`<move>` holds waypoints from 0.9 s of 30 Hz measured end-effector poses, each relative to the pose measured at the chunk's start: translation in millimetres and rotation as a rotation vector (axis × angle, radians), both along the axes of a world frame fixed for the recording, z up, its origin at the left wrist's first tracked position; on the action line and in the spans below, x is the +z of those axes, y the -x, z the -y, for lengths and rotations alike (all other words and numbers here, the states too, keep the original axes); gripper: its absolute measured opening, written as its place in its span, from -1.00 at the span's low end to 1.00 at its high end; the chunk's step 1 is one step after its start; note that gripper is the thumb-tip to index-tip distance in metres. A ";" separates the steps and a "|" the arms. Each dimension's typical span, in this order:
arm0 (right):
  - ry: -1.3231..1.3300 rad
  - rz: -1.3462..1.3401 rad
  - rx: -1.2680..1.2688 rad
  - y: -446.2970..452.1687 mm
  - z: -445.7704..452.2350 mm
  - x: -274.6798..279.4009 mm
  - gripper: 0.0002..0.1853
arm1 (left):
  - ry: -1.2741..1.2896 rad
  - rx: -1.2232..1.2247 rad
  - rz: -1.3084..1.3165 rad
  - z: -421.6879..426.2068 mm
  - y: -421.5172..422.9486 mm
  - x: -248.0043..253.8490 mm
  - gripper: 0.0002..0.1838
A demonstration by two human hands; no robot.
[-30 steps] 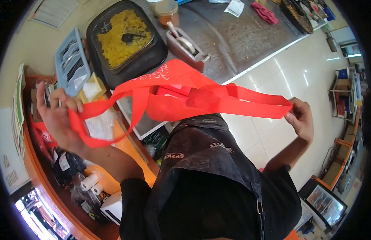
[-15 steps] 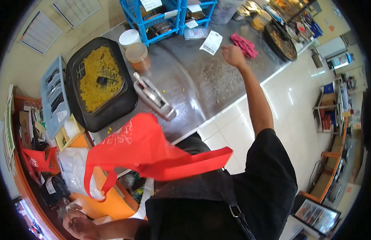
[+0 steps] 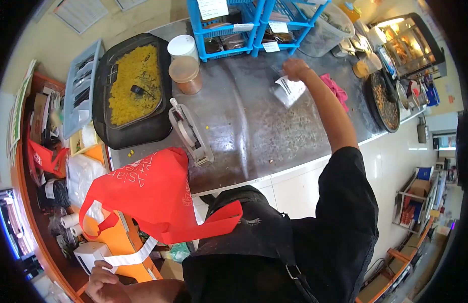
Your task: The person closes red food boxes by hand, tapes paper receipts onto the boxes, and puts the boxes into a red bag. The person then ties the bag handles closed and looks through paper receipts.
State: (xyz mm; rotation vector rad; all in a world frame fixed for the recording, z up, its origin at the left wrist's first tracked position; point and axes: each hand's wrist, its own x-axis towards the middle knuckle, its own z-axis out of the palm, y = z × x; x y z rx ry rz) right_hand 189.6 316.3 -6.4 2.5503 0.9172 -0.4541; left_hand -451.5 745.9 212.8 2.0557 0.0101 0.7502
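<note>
My right hand [image 3: 296,69] reaches over the metal counter with curled fingers at the top edge of a printed paper slip [image 3: 293,87]. Some clear plastic shows beside that hand. Low on the left, my left hand [image 3: 104,284] has bent fingers at the end of a long white paper strip [image 3: 135,256], next to a small white box-shaped machine [image 3: 88,254]. In front of my body a red cloth bag [image 3: 150,192] with white lettering lies tilted at the counter corner, its strap loop hanging to the left.
Along the back stand a pan of yellow rice [image 3: 135,76], a lidded tub [image 3: 185,76], a white tub [image 3: 183,47] and blue plastic racks [image 3: 226,30]. A metal stapler-like device [image 3: 189,132] sits near the bag. Further right are a pink cloth [image 3: 335,92] and a dark round pan [image 3: 381,103].
My right hand has come onto the paper slip, which it was beside before. The view has shifted, and the red bag now appears further left. More of the paper strip shows beside my left hand.
</note>
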 end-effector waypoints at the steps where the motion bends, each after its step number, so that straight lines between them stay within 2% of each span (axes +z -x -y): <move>1: -0.012 -0.031 0.022 -0.1 7.4 3.3 -0.73 | -0.025 -0.030 0.025 0.7 -0.9 -6.1 -0.15; 2: -0.025 -0.070 0.046 4.5 5.6 1.6 -0.73 | 0.017 0.094 0.074 9.9 0.6 -11.7 -0.19; 3: -0.190 -0.116 -0.080 26.4 -2.0 30.4 -0.69 | 0.061 0.072 0.095 16.7 1.2 -15.2 -0.21; 5: -0.692 -0.119 -0.032 60.4 -8.8 61.0 -0.70 | 0.103 0.127 0.169 30.8 -0.8 -19.9 -0.22; 7: -1.128 -0.437 -0.231 127.3 -32.2 110.0 -0.73 | 0.146 0.094 0.156 34.7 5.2 -29.1 -0.27; 8: -1.178 -0.501 -0.258 167.3 -47.0 141.8 -0.76 | 0.184 0.043 0.143 35.6 5.5 -37.7 -0.29; 10: -1.409 -0.522 -0.260 261.3 -63.5 190.7 -0.77 | 0.384 -0.056 0.038 51.1 5.2 -55.0 -0.33; 11: -1.552 -0.600 -0.199 293.6 -56.2 190.1 -0.73 | 0.627 -0.039 -0.006 72.6 2.5 -56.5 -0.32; 12: -1.737 -0.557 -0.088 334.3 -65.4 182.2 -0.66 | 0.668 -0.125 -0.145 75.0 8.6 -65.5 -0.21; 14: -1.830 -0.738 0.010 419.4 -114.0 175.0 -0.69 | 0.461 -0.290 -0.330 77.6 6.2 -72.5 -0.03; 15: -1.868 -0.836 0.057 462.0 -138.2 171.2 -0.70 | 0.506 -0.310 -0.295 82.4 16.4 -85.0 0.03; 16: -1.690 -0.927 0.086 489.6 -152.9 165.7 -0.74 | 0.548 -0.336 -0.264 87.1 28.3 -96.4 0.10; 17: -1.590 -0.876 0.192 510.6 -176.6 159.5 -0.78 | 0.837 -0.339 -0.288 94.9 42.0 -100.3 0.17; 18: -1.485 -0.832 0.288 531.2 -198.6 151.9 -0.81 | 0.959 -0.392 -0.141 92.0 50.7 -103.9 -0.08; 20: -1.474 -0.958 0.099 564.2 -228.4 128.6 -0.82 | 1.067 -0.053 -0.158 84.2 74.6 -124.9 -0.46; 22: -1.550 -1.016 -0.036 590.3 -251.0 114.7 -0.80 | 1.143 0.121 -0.017 69.8 84.0 -122.8 -0.62; 24: -1.390 -1.260 -0.234 602.6 -265.6 113.8 -0.73 | 1.215 0.351 0.124 53.9 89.5 -118.3 -0.71; 26: -1.273 -1.306 -0.101 612.5 -281.9 96.8 -0.71 | 1.243 0.478 0.188 35.7 102.5 -123.7 -0.72; 27: -1.320 -1.295 -0.080 621.1 -291.4 86.1 -0.71 | 1.288 0.456 0.215 26.2 110.5 -130.2 -0.71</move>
